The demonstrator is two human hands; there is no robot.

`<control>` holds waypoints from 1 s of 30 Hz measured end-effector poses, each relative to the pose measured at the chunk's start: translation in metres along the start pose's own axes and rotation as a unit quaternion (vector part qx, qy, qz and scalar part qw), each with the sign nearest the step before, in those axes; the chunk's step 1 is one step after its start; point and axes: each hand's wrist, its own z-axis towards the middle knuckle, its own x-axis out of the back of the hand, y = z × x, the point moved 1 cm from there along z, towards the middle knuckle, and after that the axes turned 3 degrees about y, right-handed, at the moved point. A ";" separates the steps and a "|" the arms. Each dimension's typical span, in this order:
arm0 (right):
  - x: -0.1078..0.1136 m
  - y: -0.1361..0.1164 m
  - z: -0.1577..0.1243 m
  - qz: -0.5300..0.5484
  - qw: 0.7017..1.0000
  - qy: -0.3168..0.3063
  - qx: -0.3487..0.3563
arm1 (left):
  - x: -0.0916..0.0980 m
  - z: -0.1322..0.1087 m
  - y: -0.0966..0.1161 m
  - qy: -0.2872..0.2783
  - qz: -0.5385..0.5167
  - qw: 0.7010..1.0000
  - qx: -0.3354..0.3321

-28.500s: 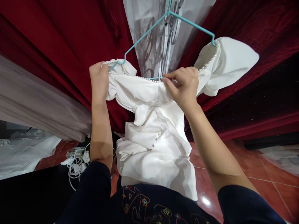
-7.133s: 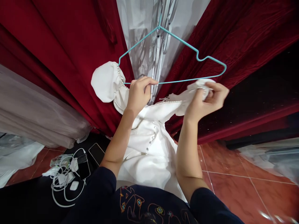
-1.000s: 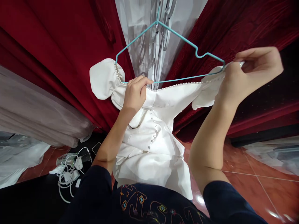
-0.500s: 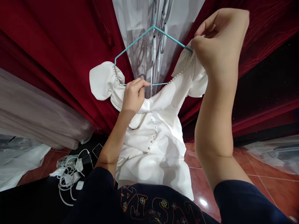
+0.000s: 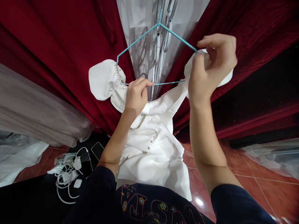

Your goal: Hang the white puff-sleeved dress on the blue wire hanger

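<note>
A white dress [image 5: 161, 161] with puff sleeves, a pearl-trimmed neckline and a row of buttons hangs before me on a thin turquoise hanger [image 5: 137, 38]. The hanger's left end is inside the left strap. My left hand [image 5: 137, 95] is closed on the neckline at the hanger's lower bar, fingers curled over the edge. At the right sleeve [image 5: 227, 79], my right hand [image 5: 213, 62] is beside the hanger's right end, thumb and index finger apart and the other fingers bent. It hides part of that sleeve and strap.
Red curtains [image 5: 70, 46] flank a white, sheer cloth with several hangers [image 5: 171, 15] behind the dress. At lower left, a black surface holds white cables [image 5: 64, 183], a phone [image 5: 86, 165] and a small white case [image 5: 78, 183]. Red floor tiles [image 5: 257, 174] show at right.
My right hand has come down from the strap top and its fingers have spread. The right strap and sleeve have shifted right over the hanger end. My left hand stays at the neckline.
</note>
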 end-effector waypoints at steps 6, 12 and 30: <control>-0.019 -0.020 -0.076 -0.009 0.977 -0.206 0.050 | -0.004 0.001 -0.002 -0.008 0.014 1.000 -0.006; -0.030 -0.002 -0.104 -0.058 0.979 -0.197 0.020 | -0.003 -0.009 -0.005 0.008 0.023 0.999 -0.046; -0.030 -0.021 -0.093 -0.016 0.982 -0.186 -0.038 | 0.100 0.035 -0.117 0.329 0.047 0.942 0.048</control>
